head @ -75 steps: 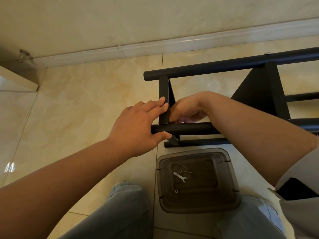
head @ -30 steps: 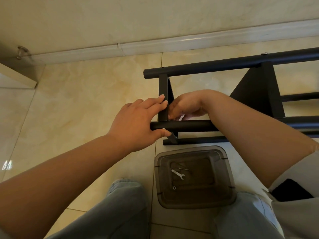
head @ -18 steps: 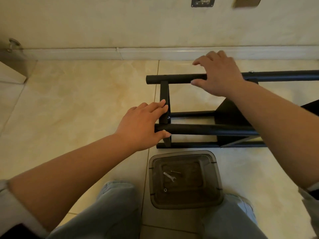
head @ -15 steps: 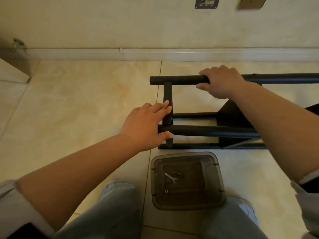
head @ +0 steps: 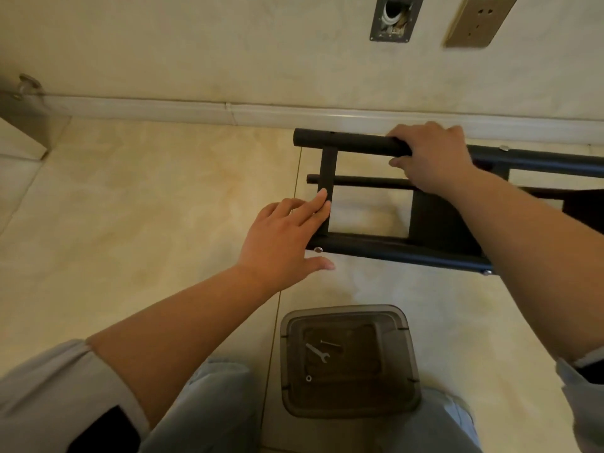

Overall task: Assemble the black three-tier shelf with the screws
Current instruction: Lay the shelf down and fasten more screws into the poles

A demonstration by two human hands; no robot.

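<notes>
The black shelf frame lies on its side on the tiled floor, its tubes running to the right out of view. My right hand grips the far top tube from above. My left hand has straight fingers touching the short upright bar at the frame's left end, thumb spread below the near tube. A silver screw head shows at the near tube's left end. Another screw, a small wrench and a washer lie in the tray.
A dark translucent plastic tray sits on the floor between my knees, just in front of the frame. The wall with a white baseboard runs close behind the frame. A socket plate and an open wall box are above.
My right hand left the joint by the upright bar and took hold of the far top tube. The frame has rolled away from me. My left hand's fingers straightened against the upright.
</notes>
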